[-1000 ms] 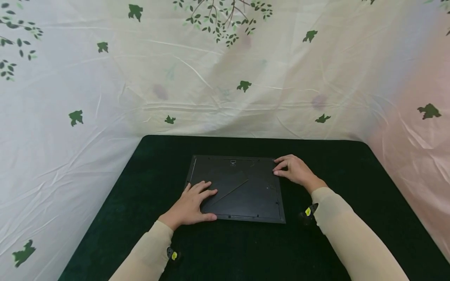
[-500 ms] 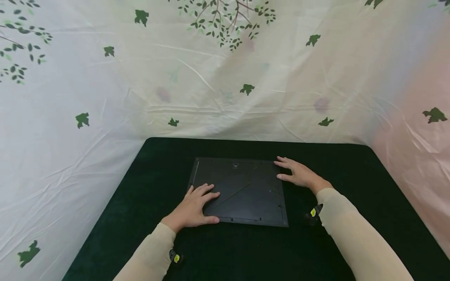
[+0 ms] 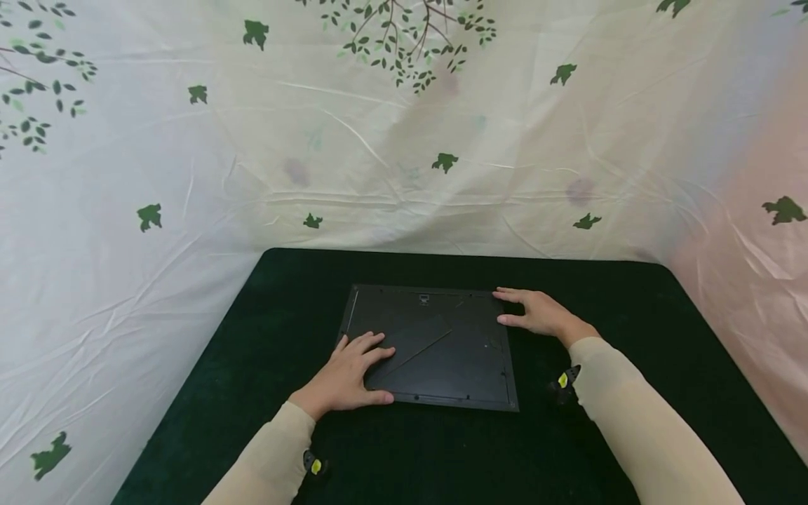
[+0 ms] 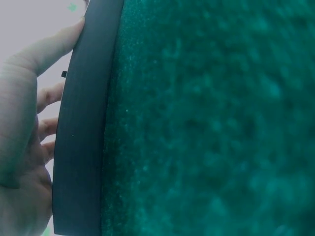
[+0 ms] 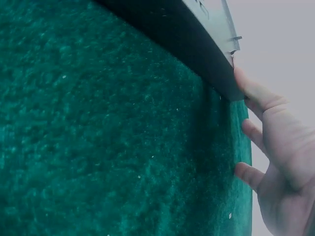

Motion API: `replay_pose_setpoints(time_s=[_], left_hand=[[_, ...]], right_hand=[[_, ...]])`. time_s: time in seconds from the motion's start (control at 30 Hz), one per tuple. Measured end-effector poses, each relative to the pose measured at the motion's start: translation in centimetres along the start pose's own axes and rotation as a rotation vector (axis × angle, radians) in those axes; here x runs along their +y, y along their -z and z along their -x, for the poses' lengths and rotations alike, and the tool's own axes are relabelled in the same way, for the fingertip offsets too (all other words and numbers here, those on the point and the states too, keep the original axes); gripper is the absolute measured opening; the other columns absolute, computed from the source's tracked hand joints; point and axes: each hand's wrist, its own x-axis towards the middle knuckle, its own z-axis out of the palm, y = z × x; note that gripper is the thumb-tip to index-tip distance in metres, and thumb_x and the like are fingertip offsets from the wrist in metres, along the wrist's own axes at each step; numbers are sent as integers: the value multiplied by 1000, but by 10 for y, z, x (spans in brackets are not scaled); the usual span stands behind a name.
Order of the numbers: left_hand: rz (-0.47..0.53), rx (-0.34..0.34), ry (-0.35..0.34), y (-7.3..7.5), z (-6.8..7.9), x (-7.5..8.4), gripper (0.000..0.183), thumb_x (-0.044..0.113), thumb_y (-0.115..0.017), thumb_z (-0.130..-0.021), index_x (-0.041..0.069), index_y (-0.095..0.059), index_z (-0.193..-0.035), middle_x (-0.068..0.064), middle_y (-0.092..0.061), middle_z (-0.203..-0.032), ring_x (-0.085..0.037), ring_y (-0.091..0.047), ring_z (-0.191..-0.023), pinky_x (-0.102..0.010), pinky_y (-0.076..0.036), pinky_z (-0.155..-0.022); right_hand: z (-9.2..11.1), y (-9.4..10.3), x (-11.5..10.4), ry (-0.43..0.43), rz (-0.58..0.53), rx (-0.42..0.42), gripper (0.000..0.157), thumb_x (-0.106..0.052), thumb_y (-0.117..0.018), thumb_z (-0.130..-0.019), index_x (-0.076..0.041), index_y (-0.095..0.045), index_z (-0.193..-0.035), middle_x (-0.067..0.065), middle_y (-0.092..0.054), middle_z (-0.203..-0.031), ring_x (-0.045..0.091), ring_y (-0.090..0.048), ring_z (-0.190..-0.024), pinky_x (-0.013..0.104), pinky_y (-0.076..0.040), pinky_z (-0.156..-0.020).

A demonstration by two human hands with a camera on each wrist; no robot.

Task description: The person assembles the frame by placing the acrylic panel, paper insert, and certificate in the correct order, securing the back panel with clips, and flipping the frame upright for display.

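A black picture frame (image 3: pixel 454 365) lies back side up on the dark green cloth, with a small metal hanger (image 3: pixel 424 299) near its far edge and a slanted line across its backing. My left hand (image 3: pixel 346 372) rests spread over its near left corner, thumb along the near edge. In the left wrist view the thumb (image 4: pixel 56 46) reaches the frame's side wall (image 4: pixel 83 123). At the far right corner is my right hand (image 3: pixel 535 311), fingers extended. The right wrist view shows a fingertip (image 5: pixel 239 78) touching that corner, with other fingers off the frame.
The green-covered table (image 3: pixel 442 456) has rounded far corners. Behind it and on both sides hangs a pale cloth (image 3: pixel 379 140) printed with leaves and branches. Dark devices with yellow marks, such as the one on the right (image 3: pixel 564 381), sit at both wrists.
My right hand's fingers, earlier bent together at the frame's right edge, have straightened and spread, the thumb coming away. The left hand keeps its place on the frame. The head view has shifted slightly.
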Motion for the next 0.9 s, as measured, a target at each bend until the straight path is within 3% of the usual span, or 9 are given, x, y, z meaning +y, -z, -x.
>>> replay_pose_setpoints(time_s=[0.17,0.5,0.9], left_hand=[[-4,11,-1,-2,0,0,83,76,-58,-76,31,-44,-144,-1,-27,-156,-25,-17,-145,-62,-9,-112],[-2,25,-13,-2,1,0,83,75,-58,-76,30,-44,-144,-2,-28,-156,-25,-18,-145,-62,-9,-112],[0,18,4,-4,0,-2,84,78,-56,-75,32,-45,-144,-1,-28,-156,-26,-18,-145,-63,-10,-111]], right_hand=[[-1,2,-5,-56,-21,8,72,-55,-66,-84,-23,-45,-145,5,-35,-153,35,-26,-141,61,-24,-108],[-4,3,-18,-148,-90,18,70,-45,-73,-82,-18,-48,-142,14,-38,-150,37,-30,-138,59,-29,-106],[-7,3,-28,-177,-143,1,65,-31,-74,-86,-12,-45,-141,20,-40,-145,38,-36,-132,59,-31,-105]])
